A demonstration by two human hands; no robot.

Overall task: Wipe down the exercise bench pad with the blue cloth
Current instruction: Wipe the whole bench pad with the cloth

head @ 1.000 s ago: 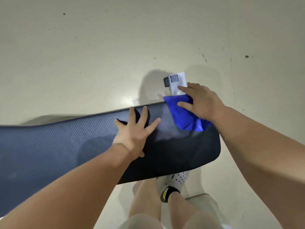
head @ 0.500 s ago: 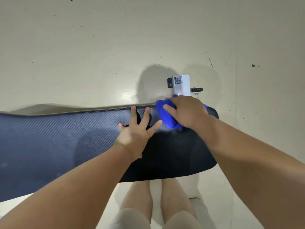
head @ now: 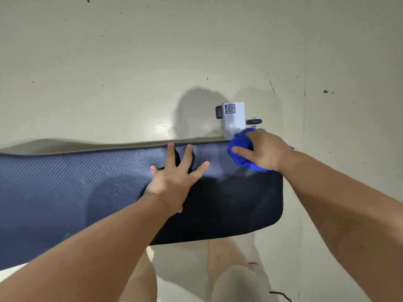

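Observation:
The dark blue-black bench pad (head: 76, 188) with a woven texture runs from the left edge to a rounded end at the right. My left hand (head: 174, 177) lies flat on the pad with its fingers spread, near the far edge. My right hand (head: 266, 149) presses the bunched blue cloth (head: 239, 149) onto the pad's far right corner. Most of the cloth is hidden under that hand.
A white bracket (head: 234, 118) of the bench frame with a QR label and a black knob sticks out beyond the pad's far edge, just above the cloth. Pale floor (head: 130, 73) surrounds the bench. My legs (head: 229, 269) stand below the pad's near edge.
My right hand bunched the cloth and slid it left along the far edge, then back to the pad's far right corner. My left hand stayed flat on the pad.

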